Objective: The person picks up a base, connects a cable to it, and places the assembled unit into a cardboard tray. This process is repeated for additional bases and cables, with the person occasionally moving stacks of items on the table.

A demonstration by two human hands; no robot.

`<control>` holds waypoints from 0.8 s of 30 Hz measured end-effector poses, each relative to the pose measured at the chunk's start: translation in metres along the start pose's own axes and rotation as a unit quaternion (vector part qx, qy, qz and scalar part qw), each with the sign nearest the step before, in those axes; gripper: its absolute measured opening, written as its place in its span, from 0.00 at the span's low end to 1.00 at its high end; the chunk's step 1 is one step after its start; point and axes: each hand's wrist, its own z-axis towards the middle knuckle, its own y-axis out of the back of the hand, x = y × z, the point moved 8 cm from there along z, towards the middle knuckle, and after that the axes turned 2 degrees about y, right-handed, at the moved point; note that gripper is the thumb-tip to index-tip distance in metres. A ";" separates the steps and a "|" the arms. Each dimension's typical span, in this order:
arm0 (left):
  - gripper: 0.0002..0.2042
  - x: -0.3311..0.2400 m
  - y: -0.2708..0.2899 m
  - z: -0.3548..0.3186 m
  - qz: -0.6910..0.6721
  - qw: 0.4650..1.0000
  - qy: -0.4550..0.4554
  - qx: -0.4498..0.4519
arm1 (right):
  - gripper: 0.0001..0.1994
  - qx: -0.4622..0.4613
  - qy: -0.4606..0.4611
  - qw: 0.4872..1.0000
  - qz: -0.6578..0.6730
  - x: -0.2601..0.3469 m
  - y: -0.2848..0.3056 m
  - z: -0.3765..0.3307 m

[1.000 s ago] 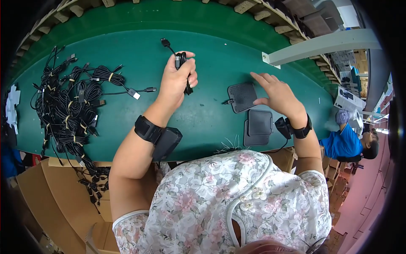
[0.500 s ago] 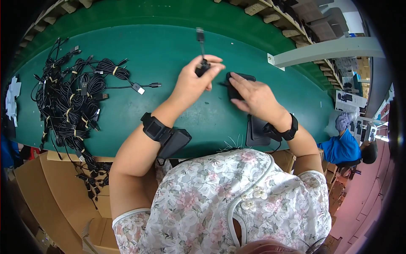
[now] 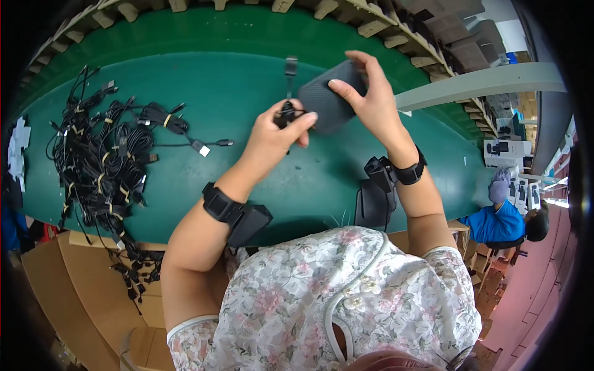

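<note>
My left hand [image 3: 279, 127] is closed on a bundled black USB cable [image 3: 287, 114], whose plug end sticks up above the fingers. My right hand [image 3: 370, 93] grips a flat dark grey case [image 3: 328, 99] with a ribbed face, thumb on that face and fingers round the far edge. The case is tilted up off the table, its left corner close to the cable and my left fingertips; whether they touch I cannot tell. A large pile of black cables [image 3: 102, 161], tied with pale bands, lies to the left. One cable with a white-ended plug [image 3: 201, 148] reaches out from it.
The green table [image 3: 216, 105] has a raised green back wall. Some cables hang over its front edge above a cardboard box [image 3: 86, 278]. A black flat object [image 3: 370, 207] lies near my right wrist. A grey metal arm [image 3: 476, 83] crosses at right; beyond it sits another person in blue [image 3: 498, 222].
My right hand has lifted the case off the table and tilted it up, bringing its ribbed face into view beside the cable. My left hand has moved slightly down and left, still holding the cable.
</note>
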 end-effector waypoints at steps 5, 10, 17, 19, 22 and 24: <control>0.12 -0.009 0.003 -0.004 -0.065 0.996 -0.004 -0.057 | 0.06 0.131 -0.175 0.959 0.179 -0.057 -0.019 0.011; 0.12 -0.008 0.005 -0.009 -0.114 0.990 0.033 -0.080 | 0.09 -0.115 0.108 0.979 -0.128 -0.082 0.064 0.105; 0.11 -0.005 0.003 -0.007 -0.193 0.979 0.051 -0.037 | 0.12 -0.191 0.074 0.936 -0.285 -0.210 0.092 0.185; 0.11 -0.005 0.006 -0.011 -0.199 0.977 0.052 -0.049 | 0.12 -0.173 0.069 0.943 -0.275 -0.221 0.079 0.199; 0.10 -0.008 0.008 -0.012 -0.165 0.984 0.031 -0.051 | 0.14 -0.147 0.057 0.949 -0.272 -0.241 0.073 0.215; 0.10 -0.007 0.008 -0.007 -0.151 0.987 0.027 -0.051 | 0.14 -0.103 0.067 0.958 -0.259 -0.265 0.071 0.224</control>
